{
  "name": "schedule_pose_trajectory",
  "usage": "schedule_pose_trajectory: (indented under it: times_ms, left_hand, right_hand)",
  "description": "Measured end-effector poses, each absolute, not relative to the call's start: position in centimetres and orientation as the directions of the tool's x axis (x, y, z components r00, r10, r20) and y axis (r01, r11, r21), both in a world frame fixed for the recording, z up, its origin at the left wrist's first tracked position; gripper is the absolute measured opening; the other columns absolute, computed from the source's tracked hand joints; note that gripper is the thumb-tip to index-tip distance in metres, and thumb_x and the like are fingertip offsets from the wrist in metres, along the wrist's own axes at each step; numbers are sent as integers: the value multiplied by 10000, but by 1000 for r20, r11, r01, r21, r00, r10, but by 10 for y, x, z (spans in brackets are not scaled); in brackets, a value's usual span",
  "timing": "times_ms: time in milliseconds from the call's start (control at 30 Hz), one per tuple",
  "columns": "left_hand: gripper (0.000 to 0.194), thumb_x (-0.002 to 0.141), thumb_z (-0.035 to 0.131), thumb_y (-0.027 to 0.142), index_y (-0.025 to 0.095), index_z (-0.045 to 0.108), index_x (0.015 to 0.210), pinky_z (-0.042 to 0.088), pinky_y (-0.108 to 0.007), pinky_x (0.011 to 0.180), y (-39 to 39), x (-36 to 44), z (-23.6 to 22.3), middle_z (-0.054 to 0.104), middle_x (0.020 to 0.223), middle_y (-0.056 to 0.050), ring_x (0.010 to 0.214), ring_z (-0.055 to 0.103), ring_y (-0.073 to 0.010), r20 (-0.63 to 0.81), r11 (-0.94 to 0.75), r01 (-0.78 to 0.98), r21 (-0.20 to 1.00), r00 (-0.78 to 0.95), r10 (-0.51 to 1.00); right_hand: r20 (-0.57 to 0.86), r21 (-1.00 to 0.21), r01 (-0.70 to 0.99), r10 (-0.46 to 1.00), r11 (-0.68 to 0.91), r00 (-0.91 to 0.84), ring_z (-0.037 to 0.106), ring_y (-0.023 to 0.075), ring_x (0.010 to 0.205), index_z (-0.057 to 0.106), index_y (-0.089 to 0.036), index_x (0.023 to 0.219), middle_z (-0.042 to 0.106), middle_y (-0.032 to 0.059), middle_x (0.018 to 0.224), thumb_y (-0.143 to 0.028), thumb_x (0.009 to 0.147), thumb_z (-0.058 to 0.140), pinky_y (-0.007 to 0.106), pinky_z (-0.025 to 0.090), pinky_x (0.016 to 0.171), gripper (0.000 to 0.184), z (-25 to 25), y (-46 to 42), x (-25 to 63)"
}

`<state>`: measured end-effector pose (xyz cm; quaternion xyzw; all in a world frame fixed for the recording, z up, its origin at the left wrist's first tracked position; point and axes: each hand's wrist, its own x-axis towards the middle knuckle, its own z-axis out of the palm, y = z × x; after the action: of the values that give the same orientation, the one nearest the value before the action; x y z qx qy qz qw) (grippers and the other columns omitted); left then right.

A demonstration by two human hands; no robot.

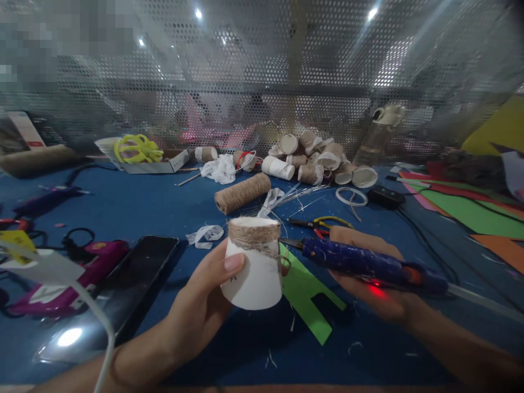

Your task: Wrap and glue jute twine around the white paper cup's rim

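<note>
My left hand [204, 289] is closed around a white paper cup [254, 284], its thumb on the cup's front. Brown twine [256, 232] is wound in several rows round the cup's upper part, and a loose strand crosses the side. In my right hand [368, 284] is a blue hot glue gun [352, 259] with a red light glowing and a glue stick out of its back. Its metal nozzle points left and is at the wound twine; whether it touches cannot be made out. Behind the cup lies a spool of twine [243, 194].
Green cut paper [309, 295] lies under my hands, yellow-handled pliers [327, 222] behind. A phone [135, 273] and magenta glue gun [90, 267] are at left, with a white cable in front. Twine-wrapped cups [311, 172] are heaped at the back; coloured sheets [470, 207] lie right.
</note>
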<state>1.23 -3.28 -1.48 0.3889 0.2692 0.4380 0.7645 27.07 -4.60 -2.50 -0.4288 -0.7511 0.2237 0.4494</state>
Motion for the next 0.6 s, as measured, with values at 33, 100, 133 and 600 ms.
schedule_pose_trajectory:
  times_ms: [33, 100, 133, 600]
  left_hand:
    - [402, 840, 785, 458, 212, 797, 1158, 586, -354, 824, -33, 12, -15, 849, 1031, -104, 942, 761, -299, -77, 317, -455, 832, 471, 879]
    - [402, 844, 785, 450, 221, 793, 1174, 585, -348, 819, -32, 12, -16, 845, 1038, -98, 937, 761, -291, -82, 314, -446, 838, 466, 881]
    - [403, 844, 786, 443, 224, 790, 1182, 586, -344, 816, -32, 12, -16, 843, 1047, -96, 936, 762, -288, -82, 312, -443, 840, 465, 882]
    - [462, 820, 825, 431, 223, 767, 1229, 595, -285, 796, -32, 11, -14, 857, 1051, -69, 949, 779, -267, -122, 325, -419, 848, 442, 889]
  right_hand:
    - [485, -718, 451, 846, 531, -223, 488, 168, 608, 518, -253, 744, 507, -15, 715, -207, 883, 645, 326, 394, 560, 194, -25, -46, 270]
    - [495, -712, 450, 840, 538, -221, 482, 168, 606, 514, -252, 738, 507, -11, 719, -218, 880, 650, 328, 397, 557, 200, -25, -46, 270]
    - [501, -712, 443, 836, 545, -225, 479, 168, 602, 510, -252, 735, 505, -11, 717, -220, 878, 649, 329, 397, 553, 202, -25, -46, 270]
    - [456, -741, 443, 863, 505, -220, 477, 174, 628, 512, -257, 746, 508, -9, 731, -251, 877, 649, 319, 381, 553, 190, -26, -50, 271]
